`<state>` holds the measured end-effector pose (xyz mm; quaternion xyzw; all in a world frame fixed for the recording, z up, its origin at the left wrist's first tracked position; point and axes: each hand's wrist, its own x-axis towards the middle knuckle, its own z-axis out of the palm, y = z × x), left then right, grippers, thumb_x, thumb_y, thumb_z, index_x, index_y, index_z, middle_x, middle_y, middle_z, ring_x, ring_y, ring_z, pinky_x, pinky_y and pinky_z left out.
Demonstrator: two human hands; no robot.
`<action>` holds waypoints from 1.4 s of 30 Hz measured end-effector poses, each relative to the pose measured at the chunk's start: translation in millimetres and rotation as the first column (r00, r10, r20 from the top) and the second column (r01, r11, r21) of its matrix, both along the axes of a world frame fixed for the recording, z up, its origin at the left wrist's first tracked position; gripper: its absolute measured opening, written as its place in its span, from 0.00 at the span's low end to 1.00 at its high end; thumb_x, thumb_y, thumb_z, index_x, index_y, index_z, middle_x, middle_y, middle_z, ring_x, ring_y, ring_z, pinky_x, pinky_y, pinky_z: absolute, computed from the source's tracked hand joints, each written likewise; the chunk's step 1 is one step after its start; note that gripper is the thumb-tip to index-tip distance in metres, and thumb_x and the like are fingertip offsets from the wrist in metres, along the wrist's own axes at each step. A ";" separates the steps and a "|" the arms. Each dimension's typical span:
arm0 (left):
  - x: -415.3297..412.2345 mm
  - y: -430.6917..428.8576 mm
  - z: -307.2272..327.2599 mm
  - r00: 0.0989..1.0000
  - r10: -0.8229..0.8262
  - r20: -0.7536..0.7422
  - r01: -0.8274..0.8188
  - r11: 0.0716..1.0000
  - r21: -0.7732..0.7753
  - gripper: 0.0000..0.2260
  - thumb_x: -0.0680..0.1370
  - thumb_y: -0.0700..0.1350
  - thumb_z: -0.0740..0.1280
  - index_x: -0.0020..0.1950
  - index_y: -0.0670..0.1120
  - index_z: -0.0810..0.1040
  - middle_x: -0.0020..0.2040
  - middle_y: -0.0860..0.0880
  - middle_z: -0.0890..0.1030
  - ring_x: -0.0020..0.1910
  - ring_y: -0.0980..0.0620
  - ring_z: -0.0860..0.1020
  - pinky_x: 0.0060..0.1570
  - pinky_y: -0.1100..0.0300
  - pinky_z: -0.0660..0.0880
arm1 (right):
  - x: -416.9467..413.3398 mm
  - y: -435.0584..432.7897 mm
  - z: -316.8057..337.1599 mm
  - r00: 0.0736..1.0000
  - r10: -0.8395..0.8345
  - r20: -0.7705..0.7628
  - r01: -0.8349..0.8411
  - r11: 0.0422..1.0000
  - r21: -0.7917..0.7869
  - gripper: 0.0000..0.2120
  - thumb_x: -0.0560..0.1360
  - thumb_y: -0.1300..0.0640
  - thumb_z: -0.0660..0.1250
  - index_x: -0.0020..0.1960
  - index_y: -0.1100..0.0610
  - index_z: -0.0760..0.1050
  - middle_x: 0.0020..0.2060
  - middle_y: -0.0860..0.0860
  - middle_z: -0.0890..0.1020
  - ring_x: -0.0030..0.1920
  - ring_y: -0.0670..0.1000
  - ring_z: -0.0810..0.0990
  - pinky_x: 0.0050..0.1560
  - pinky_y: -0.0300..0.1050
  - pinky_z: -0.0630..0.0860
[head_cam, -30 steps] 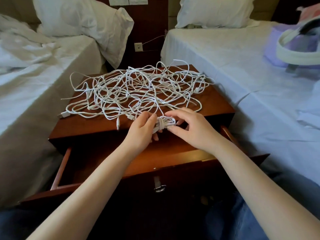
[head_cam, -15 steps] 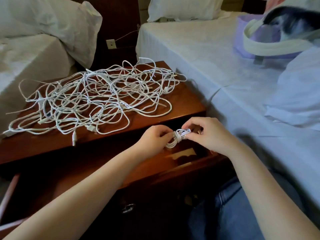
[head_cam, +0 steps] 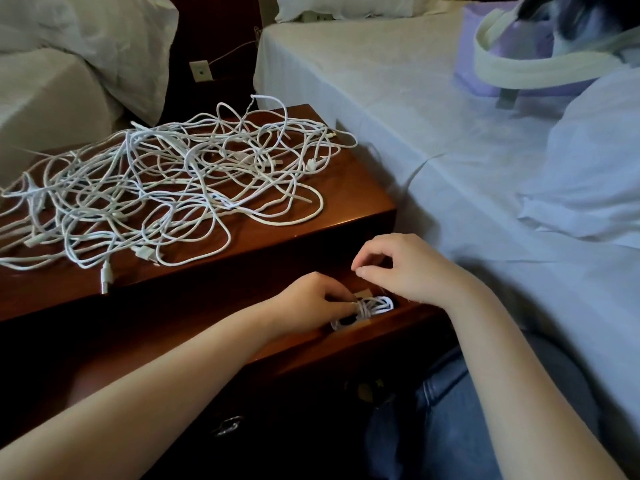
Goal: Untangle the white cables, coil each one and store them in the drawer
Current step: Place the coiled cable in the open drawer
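Right now my left hand [head_cam: 313, 299] pinches the coiled white cable [head_cam: 367, 308] at its wrapped middle, holding it down inside the open drawer [head_cam: 311, 344] near the drawer's right end, just behind the front panel. My right hand [head_cam: 401, 268] hovers just above and to the right of the coil, apart from it, holding nothing, with the fingers curled and the thumb and forefinger close together. Beyond the drawer, on top of the wooden nightstand [head_cam: 353, 199], lies the tangle of white cables [head_cam: 166, 188], spread over most of the surface, with a few loops reaching past the left edge and one plug [head_cam: 105, 277] hanging over the front edge. A bed with a white sheet [head_cam: 433, 126] stands to the right of the nightstand, and a pillow [head_cam: 114, 46] lies on the other bed to the left. My jeans [head_cam: 446, 420] show below the drawer.
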<state>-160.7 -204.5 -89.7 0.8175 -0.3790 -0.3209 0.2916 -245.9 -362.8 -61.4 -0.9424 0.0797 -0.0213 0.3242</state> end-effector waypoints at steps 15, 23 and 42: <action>5.0 4.9 -5.3 0.926 0.340 -0.163 -0.358 0.929 -0.098 0.07 0.78 0.40 0.68 0.41 0.40 0.81 0.27 0.48 0.80 0.24 0.56 0.78 0.28 0.67 0.74 | -2.4 -2.3 -3.4 0.971 -0.162 0.174 0.148 0.985 0.093 0.04 0.76 0.53 0.68 0.49 0.47 0.81 0.40 0.41 0.81 0.42 0.42 0.78 0.46 0.37 0.75; -12.9 -23.6 -6.0 0.876 0.343 -0.340 -0.345 0.937 0.057 0.04 0.76 0.41 0.70 0.43 0.45 0.76 0.31 0.48 0.78 0.23 0.58 0.74 0.24 0.67 0.70 | -3.3 -1.7 -4.5 0.975 -0.163 0.149 0.153 0.985 0.076 0.04 0.76 0.51 0.67 0.48 0.46 0.81 0.38 0.41 0.81 0.40 0.40 0.77 0.45 0.39 0.77; 13.3 27.7 34.3 0.941 0.334 -0.052 -0.338 0.932 -0.133 0.10 0.76 0.51 0.69 0.43 0.45 0.81 0.28 0.54 0.75 0.26 0.59 0.71 0.30 0.65 0.68 | 11.3 27.0 15.2 0.991 -0.043 0.128 0.043 0.999 0.004 0.06 0.77 0.50 0.66 0.51 0.48 0.80 0.41 0.42 0.80 0.42 0.42 0.78 0.48 0.46 0.79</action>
